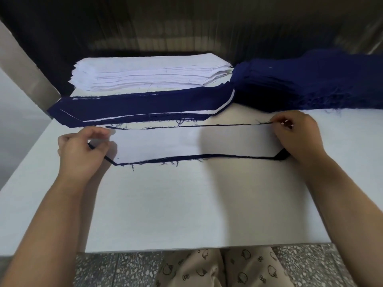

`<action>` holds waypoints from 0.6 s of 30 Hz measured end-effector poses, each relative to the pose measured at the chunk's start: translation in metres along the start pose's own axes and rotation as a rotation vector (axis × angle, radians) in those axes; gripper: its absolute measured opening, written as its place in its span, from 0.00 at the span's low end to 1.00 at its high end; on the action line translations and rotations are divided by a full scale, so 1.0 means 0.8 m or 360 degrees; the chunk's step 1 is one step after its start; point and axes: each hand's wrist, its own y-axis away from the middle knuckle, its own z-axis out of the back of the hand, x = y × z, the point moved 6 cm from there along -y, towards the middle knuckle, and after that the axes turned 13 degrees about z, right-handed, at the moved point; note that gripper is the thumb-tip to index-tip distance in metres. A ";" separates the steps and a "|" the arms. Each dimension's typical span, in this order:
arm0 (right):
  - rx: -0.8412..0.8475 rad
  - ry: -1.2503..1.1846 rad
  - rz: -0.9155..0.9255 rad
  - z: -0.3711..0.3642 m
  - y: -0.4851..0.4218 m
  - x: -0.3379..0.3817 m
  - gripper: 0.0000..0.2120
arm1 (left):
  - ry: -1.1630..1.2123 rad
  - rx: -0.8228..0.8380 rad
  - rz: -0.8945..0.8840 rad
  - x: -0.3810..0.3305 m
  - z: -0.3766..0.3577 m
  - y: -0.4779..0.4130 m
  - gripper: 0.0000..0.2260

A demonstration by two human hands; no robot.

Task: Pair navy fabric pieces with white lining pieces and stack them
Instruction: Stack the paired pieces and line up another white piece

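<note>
White lining piece [186,141]: lies flat in the middle of the worktop [186,204], on top of a navy piece and between the two hands.
Navy piece [280,155]: under the lining, showing only as a thin, frayed dark rim along the near and far edges and at the angled ends.
Left hand [83,148]: its grip pinches the left end of the pair, with the fingers curled over the lining's edge and the navy corner showing just below them.
Right hand [298,137]: its grip pinches the far right corner, fingertips on the navy edge; the hand covers most of the right end.
Paired stack [141,108]: just behind the held pair, long with angled ends, navy on top with white lining edges peeking out at the sides.
White lining stack [149,73]: tall pile at the back left of the worktop, behind the paired stack.
Navy stack [310,79]: back right, beside the white pile, with frayed edges; its left side meets the right end of the paired stack.
Floor [99,270]: speckled stone below the near edge of the worktop.
Trousers [228,268]: beige with a small printed pattern.
</note>
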 end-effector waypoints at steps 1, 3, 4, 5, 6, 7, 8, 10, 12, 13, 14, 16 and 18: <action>-0.0075 -0.0009 0.0006 0.005 -0.002 0.003 0.09 | 0.0004 -0.0017 0.0033 0.000 -0.001 -0.001 0.11; -0.0191 0.0000 0.0059 0.016 -0.010 0.011 0.10 | 0.0001 -0.0073 0.0095 0.001 -0.002 -0.003 0.11; -0.0236 -0.0002 0.0103 0.022 -0.015 0.016 0.10 | -0.0003 -0.0109 0.0107 0.000 -0.003 -0.004 0.10; -0.0273 -0.0004 0.0156 0.028 -0.021 0.022 0.11 | 0.0002 -0.0146 0.0110 -0.002 -0.003 -0.005 0.09; -0.0304 0.0008 0.0214 0.034 -0.027 0.028 0.12 | 0.0019 -0.0179 0.0102 -0.006 -0.003 -0.007 0.08; -0.0324 0.0032 0.0272 0.040 -0.034 0.034 0.12 | 0.0042 -0.0204 0.0087 -0.011 -0.005 -0.009 0.09; -0.0327 0.0068 0.0325 0.045 -0.043 0.039 0.12 | 0.0057 -0.0217 0.0062 -0.018 -0.007 -0.012 0.10; -0.0248 0.0157 0.0399 0.047 -0.063 0.045 0.13 | 0.0011 -0.0206 0.0012 -0.034 -0.017 -0.018 0.10; -0.0093 0.0272 0.0420 0.041 -0.087 0.045 0.15 | -0.0055 -0.0152 -0.0006 -0.053 -0.031 -0.025 0.10; -0.0005 0.0341 0.0405 0.036 -0.098 0.042 0.16 | -0.0059 -0.0109 -0.0007 -0.063 -0.041 -0.028 0.10; 0.0087 0.0405 0.0370 0.030 -0.106 0.038 0.17 | -0.0050 -0.0067 -0.0011 -0.075 -0.051 -0.030 0.10; 0.0223 0.0483 0.0291 0.021 -0.119 0.029 0.19 | -0.0024 -0.0001 -0.0046 -0.100 -0.073 -0.032 0.10; 0.0272 0.0498 0.0261 0.019 -0.125 0.024 0.19 | -0.0007 0.0057 -0.0077 -0.128 -0.098 -0.032 0.10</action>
